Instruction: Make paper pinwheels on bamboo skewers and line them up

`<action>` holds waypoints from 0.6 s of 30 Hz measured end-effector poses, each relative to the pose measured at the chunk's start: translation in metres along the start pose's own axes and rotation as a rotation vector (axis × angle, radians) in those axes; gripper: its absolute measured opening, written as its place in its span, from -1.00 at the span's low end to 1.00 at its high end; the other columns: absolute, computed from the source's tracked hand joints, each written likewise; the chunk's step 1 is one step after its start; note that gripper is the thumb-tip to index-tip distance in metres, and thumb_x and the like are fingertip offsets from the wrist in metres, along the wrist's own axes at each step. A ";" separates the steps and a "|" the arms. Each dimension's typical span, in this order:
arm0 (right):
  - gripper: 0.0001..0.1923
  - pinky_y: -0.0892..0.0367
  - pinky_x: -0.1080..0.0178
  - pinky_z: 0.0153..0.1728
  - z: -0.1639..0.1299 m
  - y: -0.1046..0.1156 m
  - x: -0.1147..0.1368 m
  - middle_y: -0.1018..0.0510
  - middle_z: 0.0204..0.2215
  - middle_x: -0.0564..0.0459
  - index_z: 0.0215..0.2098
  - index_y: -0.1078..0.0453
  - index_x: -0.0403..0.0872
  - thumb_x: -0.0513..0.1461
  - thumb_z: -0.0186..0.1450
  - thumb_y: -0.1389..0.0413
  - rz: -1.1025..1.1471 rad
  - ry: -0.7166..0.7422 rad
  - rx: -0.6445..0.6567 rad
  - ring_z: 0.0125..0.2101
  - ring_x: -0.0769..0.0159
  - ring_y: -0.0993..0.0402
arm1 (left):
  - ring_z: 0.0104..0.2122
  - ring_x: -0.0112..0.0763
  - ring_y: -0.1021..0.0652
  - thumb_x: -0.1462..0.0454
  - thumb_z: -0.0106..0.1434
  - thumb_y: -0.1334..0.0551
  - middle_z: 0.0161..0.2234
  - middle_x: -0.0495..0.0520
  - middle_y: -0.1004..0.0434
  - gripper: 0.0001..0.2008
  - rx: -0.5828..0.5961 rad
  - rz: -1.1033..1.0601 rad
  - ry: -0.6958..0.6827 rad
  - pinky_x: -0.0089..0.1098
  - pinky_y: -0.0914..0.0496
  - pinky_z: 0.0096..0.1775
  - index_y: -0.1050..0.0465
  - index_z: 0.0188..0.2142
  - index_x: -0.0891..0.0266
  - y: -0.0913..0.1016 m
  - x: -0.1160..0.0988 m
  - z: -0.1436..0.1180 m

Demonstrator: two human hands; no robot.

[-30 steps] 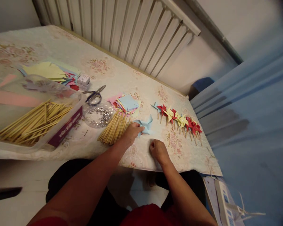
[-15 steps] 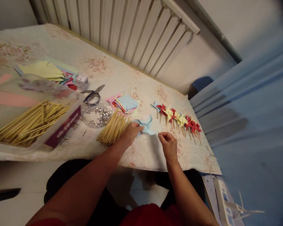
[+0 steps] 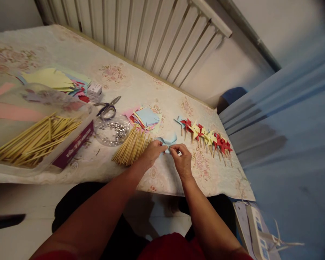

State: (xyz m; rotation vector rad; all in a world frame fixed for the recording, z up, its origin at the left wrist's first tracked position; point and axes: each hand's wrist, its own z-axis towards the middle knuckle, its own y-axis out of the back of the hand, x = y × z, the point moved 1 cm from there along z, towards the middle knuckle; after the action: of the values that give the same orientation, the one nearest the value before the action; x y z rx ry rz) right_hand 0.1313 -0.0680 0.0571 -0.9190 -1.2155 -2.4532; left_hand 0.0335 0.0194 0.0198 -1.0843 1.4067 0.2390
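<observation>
On the flower-patterned surface [image 3: 141,86], between the person's two hands: one piece of blue paper [image 3: 171,139], curled along its far side, just right of a bundle of thin sticks [image 3: 131,147]. Left hand [image 3: 152,151]: in a pinch on the left part of the paper, thumb to fingers. Right hand [image 3: 182,159]: in a finer pinch on the right part of the same paper, close to the fingertips of the left. Any small item beneath those fingertips: hidden, impossible to tell.

Handling, as judged: featherlight, thin, springy rather than limp. Likely to uncurl on release. Easily creased or torn, above all at the points and along any cut. Dry and matt in look, so probably little slip. Best taken near the middle, pressed flat between thumb and finger, with curls left uncrushed; not to be tugged by a loose tip.

Also present: stack of cut paper [image 3: 148,116], mixed colours, beyond the sticks. Round clear dish [image 3: 103,142] with small shiny metal pieces [image 3: 119,131]. Scissors [image 3: 107,109] beyond the dish. Clear plastic tub [image 3: 90,117] at left, holding more sticks. Small pale box [image 3: 94,90]. To the right, apart from both hands: overlapping row of pinwheels [image 3: 211,139], blue, red and yellow, on short sticks.
</observation>
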 end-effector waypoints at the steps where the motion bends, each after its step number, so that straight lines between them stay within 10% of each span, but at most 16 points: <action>1: -0.88 -0.24 0.26 -0.27 0.000 -0.001 -0.001 -0.42 -0.51 0.11 -0.46 -0.44 -0.05 -0.21 0.21 -0.12 -0.005 -0.009 0.004 -0.37 0.33 -0.32 | -0.62 -0.59 -0.28 0.16 -0.12 -0.32 -0.63 -0.11 -0.31 -0.74 -0.002 0.006 0.003 -0.48 -0.10 -0.52 -0.32 -0.55 0.28 0.000 0.000 0.000; 18: -0.86 -0.27 0.26 -0.22 -0.001 -0.003 -0.004 -0.48 -0.47 0.09 -0.45 -0.44 -0.06 -0.18 0.21 -0.12 0.009 -0.056 0.029 -0.34 0.31 -0.36 | -0.61 -0.58 -0.29 0.19 -0.09 -0.29 -0.61 -0.10 -0.32 -0.79 0.007 0.020 -0.028 -0.47 -0.12 -0.51 -0.35 -0.55 0.28 0.000 0.001 -0.001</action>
State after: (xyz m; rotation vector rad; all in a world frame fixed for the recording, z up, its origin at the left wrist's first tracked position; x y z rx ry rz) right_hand 0.1324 -0.0671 0.0519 -0.9890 -1.2589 -2.4122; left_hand 0.0332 0.0184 0.0191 -1.0578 1.3926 0.2623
